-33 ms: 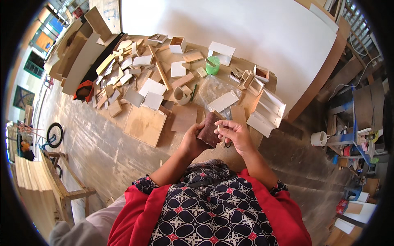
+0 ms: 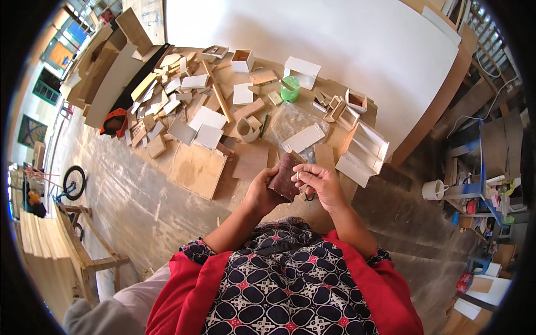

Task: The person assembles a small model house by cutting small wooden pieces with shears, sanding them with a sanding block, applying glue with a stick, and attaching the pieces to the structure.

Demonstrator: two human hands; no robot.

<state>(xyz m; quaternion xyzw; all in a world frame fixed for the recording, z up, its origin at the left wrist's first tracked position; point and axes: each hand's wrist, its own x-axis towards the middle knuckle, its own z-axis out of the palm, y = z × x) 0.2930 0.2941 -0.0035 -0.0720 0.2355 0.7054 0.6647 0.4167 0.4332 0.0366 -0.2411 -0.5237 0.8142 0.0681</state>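
Left hand (image 2: pixel 262 191) closes around the left side of a dark reddish-brown sheet (image 2: pixel 285 180), which it holds tilted near the middle of the frame. Right hand (image 2: pixel 318 187) is at the sheet's right side, its fingers curled and the thumb and forefinger brought narrowly together; whether something small is pinched between them I cannot tell. A dark loop (image 2: pixel 310 196) shows just under its fingers, too small to make out.

Beyond the hands, the tabletop (image 2: pixel 336 133) spreads across the centre of the frame. Left of the sheet lie a brown board (image 2: pixel 250 162) and a square plywood piece (image 2: pixel 197 171); above it, a white slab (image 2: pixel 303 138) lies by a crumpled clear plastic sheet (image 2: pixel 285 118). A pale cylinder (image 2: pixel 246 129) stands beside a thin dark-green stick (image 2: pixel 263 125), and higher up is a green cup (image 2: pixel 290 89) with a stick in it. Wood offcuts (image 2: pixel 162 89) are heaped toward the upper left, an orange-and-black object (image 2: pixel 114 123) at their edge. Right of centre, an open white box (image 2: pixel 363 153) lies tilted. Behind everything, a large white panel (image 2: pixel 335 33) fills the top of the frame.
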